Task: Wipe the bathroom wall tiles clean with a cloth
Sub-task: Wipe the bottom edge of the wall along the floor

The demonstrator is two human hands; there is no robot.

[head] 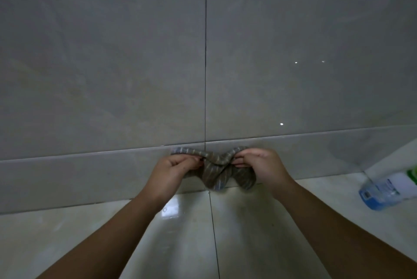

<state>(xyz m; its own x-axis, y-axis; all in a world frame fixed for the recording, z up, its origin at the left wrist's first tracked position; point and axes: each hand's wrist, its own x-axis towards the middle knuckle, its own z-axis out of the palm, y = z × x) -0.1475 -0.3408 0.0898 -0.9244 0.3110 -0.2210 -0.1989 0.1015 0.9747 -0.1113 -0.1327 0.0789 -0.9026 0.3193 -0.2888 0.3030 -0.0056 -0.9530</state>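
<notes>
Bare forearms reach forward from the bottom of the view over the glossy floor [194, 229], meeting low down near where the floor joins the wall. Both hands are closed on one striped cloth [217, 171]: the left hand [173, 171] pinches its left end between thumb and fingers, the right hand [262, 165] pinches its right end the same way, and the middle of the cloth sags and bunches between them in loose folds. It hangs just in front of the low skirting band [67, 179] at the foot of the wall, close to the dark vertical joint; whether it touches the band cannot be told. The large grey wall tiles [112, 64] above rise untouched by the cloth at this moment. A clear bottle with a blue cap [383, 190] lies on the floor at the right edge. This looks like the cloth being gathered or refolded, not wiping itself. Next, the cloth needs bunching into a firm pad and pressing flat against a tile.
</notes>
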